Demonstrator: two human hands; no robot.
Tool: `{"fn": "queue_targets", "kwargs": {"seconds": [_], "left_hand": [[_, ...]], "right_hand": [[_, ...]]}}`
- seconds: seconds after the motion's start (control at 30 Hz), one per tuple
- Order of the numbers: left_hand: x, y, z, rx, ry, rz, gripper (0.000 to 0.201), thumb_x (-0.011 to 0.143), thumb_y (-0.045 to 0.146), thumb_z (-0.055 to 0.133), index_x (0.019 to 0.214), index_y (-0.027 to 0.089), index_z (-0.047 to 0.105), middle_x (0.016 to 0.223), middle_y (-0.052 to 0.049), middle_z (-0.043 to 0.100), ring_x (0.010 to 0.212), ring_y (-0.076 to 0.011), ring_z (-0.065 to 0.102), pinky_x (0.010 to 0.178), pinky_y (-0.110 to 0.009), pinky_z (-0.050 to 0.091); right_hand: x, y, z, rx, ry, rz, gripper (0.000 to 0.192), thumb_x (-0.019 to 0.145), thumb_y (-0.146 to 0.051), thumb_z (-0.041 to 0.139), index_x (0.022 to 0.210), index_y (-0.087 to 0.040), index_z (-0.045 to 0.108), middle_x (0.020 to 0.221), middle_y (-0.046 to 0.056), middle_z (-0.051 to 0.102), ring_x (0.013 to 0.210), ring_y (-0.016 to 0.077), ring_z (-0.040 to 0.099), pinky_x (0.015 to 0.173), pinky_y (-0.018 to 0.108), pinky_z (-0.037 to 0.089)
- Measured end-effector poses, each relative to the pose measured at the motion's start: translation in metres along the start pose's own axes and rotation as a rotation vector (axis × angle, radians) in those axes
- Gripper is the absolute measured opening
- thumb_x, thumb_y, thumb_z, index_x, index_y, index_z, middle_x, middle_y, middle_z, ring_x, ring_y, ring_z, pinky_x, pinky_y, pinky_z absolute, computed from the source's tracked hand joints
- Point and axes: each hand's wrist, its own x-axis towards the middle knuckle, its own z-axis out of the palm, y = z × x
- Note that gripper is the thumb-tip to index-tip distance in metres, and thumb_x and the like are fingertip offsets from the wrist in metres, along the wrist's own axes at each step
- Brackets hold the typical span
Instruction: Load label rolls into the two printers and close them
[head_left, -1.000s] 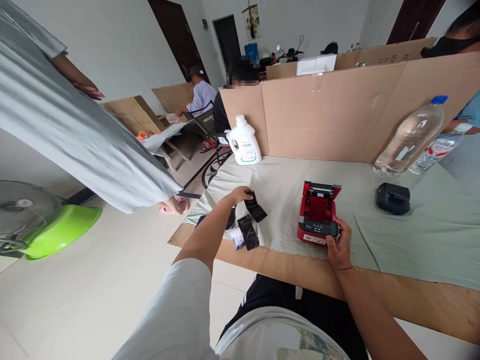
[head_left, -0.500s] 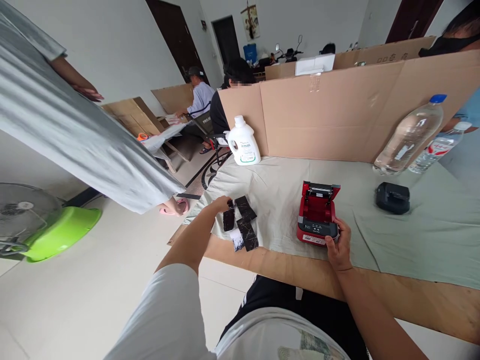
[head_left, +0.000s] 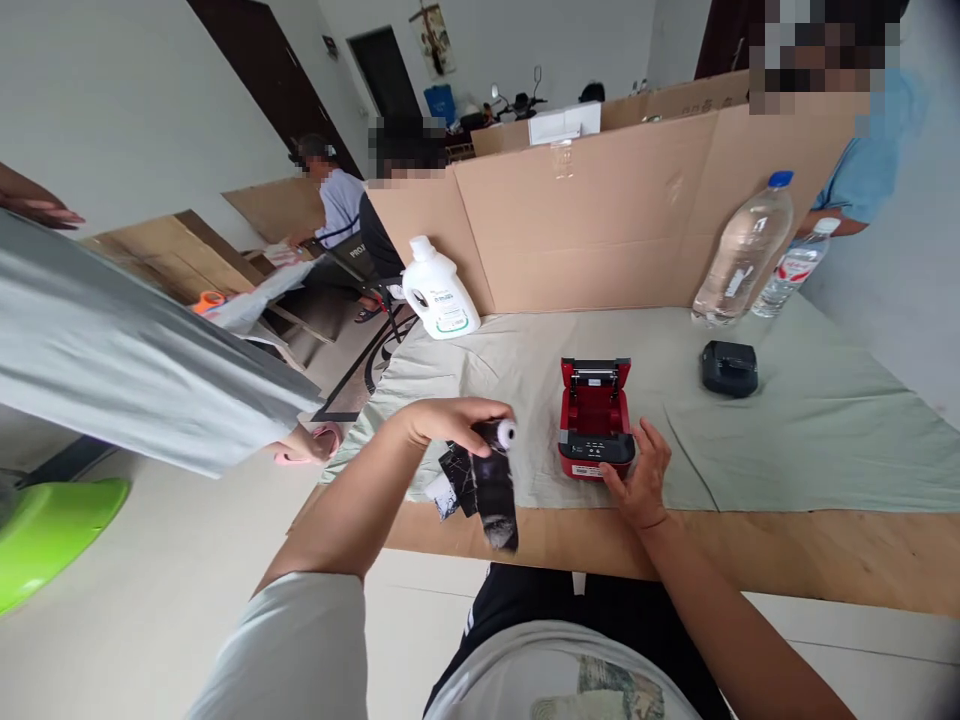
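Pale green cloth (head_left: 787, 440) covered most of the plywood table (head_left: 825, 560), whose bare wooden edge ran nearest the person. Just over that edge the left hand (head_left: 442, 420) was raised off the cloth, fingers curled and pinched around a small paper roll (head_left: 501, 436) whose white end faced the camera; a dark printed strip (head_left: 496, 495) hung down from it — probably lifted so the loose tail could fall free of the table. More dark printed pieces (head_left: 454, 475) lay beneath it at the cloth's near edge. The right hand (head_left: 637, 480) rested with fingers spread against the front right corner of the red printer (head_left: 595, 420), seemingly steadying it; it clamped nothing. The printer sat on the cloth with its lid tipped back and its red paper bay showing, so the roll was just to the left of the open bay, near but apart from it. Farther back a small black device (head_left: 729, 368) lay alone on the cloth, and behind it two clear water bottles (head_left: 742, 250) stood beside the cardboard partition (head_left: 600, 220); a white detergent jug (head_left: 439, 293) stood at the partition's left end. Beyond the cardboard other people sat at their own tables, one in a light blue sleeve (head_left: 862, 180) at the right. To the left, a bystander's grey garment (head_left: 135, 350) crossed the view above a lime-green basin (head_left: 52, 530) on the tiled floor — dark doors and a white wall closed the room.
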Motion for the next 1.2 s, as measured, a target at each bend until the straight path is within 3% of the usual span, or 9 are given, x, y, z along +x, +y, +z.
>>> {"fn": "queue_targets", "kwargs": {"seconds": [0.07,0.17,0.27,0.4,0.63,0.9,1.0,1.1,1.2], "left_hand": [[0.032,0.021,0.018,0.042,-0.077,0.166,0.040,0.061,0.033,0.077,0.098,0.020,0.067,0.093,-0.003,0.069,0.084,-0.0225,0.061,0.074,-0.028,0.049],[0.092,0.027,0.038,0.160,0.104,0.335,0.036,0.068,0.028,0.069,0.102,0.020,0.065,0.098,-0.003,0.068,0.090,-0.0232,0.062,0.079,-0.029,0.048],[0.147,0.018,0.050,0.376,0.342,0.261,0.036,0.065,0.020,0.068,0.101,0.020,0.065,0.095,-0.004,0.068,0.091,-0.0249,0.063,0.084,-0.032,0.046],[0.187,0.008,0.059,0.563,0.419,0.135,0.030,0.058,0.014,0.074,0.086,0.021,0.067,0.085,-0.006,0.070,0.097,-0.0315,0.062,0.100,-0.042,0.037],[0.198,0.008,0.069,0.678,0.480,0.130,0.016,0.052,0.011,0.079,0.059,0.017,0.066,0.091,-0.016,0.069,0.107,-0.0417,0.057,0.103,-0.051,0.030],[0.197,0.019,0.072,1.019,0.431,-0.029,0.025,0.067,0.024,0.073,0.090,0.015,0.071,0.096,-0.013,0.072,0.098,-0.0315,0.064,0.093,-0.042,0.043],[0.182,0.015,0.066,0.926,0.423,0.145,0.027,0.073,0.025,0.068,0.099,0.016,0.069,0.106,-0.010,0.070,0.103,-0.0267,0.063,0.094,-0.037,0.045],[0.160,0.011,0.059,0.662,0.423,0.399,0.027,0.079,0.010,0.052,0.100,0.017,0.068,0.106,-0.006,0.070,0.100,-0.0191,0.064,0.091,-0.031,0.049],[0.142,0.010,0.052,0.413,0.583,0.580,0.032,0.082,0.006,0.041,0.094,0.016,0.068,0.097,-0.006,0.070,0.092,-0.0156,0.066,0.088,-0.030,0.051]], "right_hand": [[-0.001,-0.002,0.000,-0.043,-0.006,-0.038,0.071,0.080,-0.050,0.062,0.139,-0.022,0.033,0.141,0.017,0.038,0.126,0.0357,0.040,0.100,0.060,0.037],[-0.003,-0.003,-0.001,-0.073,-0.016,-0.090,0.070,0.080,-0.043,0.065,0.140,-0.025,0.034,0.144,0.016,0.035,0.127,0.0358,0.039,0.100,0.058,0.038],[-0.004,-0.002,-0.003,-0.060,-0.010,-0.151,0.060,0.081,-0.038,0.064,0.136,-0.028,0.042,0.146,0.012,0.034,0.128,0.0345,0.039,0.101,0.056,0.039],[-0.004,0.000,-0.005,-0.044,-0.059,-0.182,0.035,0.083,-0.033,0.064,0.117,-0.033,0.060,0.135,0.005,0.048,0.127,0.0302,0.041,0.101,0.051,0.042],[-0.003,-0.002,-0.005,-0.028,-0.087,-0.166,0.032,0.087,-0.026,0.058,0.118,-0.029,0.062,0.125,0.005,0.057,0.123,0.0277,0.045,0.101,0.049,0.043],[-0.002,-0.007,-0.007,-0.034,-0.077,-0.143,0.028,0.086,-0.024,0.057,0.113,-0.025,0.065,0.123,0.007,0.057,0.123,0.0269,0.045,0.103,0.046,0.042],[-0.002,-0.007,-0.007,-0.032,-0.072,-0.146,0.027,0.085,-0.023,0.058,0.111,-0.024,0.066,0.125,0.008,0.055,0.123,0.0275,0.044,0.103,0.047,0.041],[-0.003,-0.008,-0.007,-0.037,-0.080,-0.137,0.027,0.086,-0.023,0.057,0.111,-0.026,0.065,0.127,0.007,0.053,0.123,0.0275,0.044,0.102,0.048,0.043],[-0.003,-0.008,-0.007,-0.023,-0.073,-0.145,0.026,0.085,-0.022,0.056,0.110,-0.025,0.064,0.127,0.008,0.051,0.122,0.0275,0.045,0.101,0.048,0.044]]}}
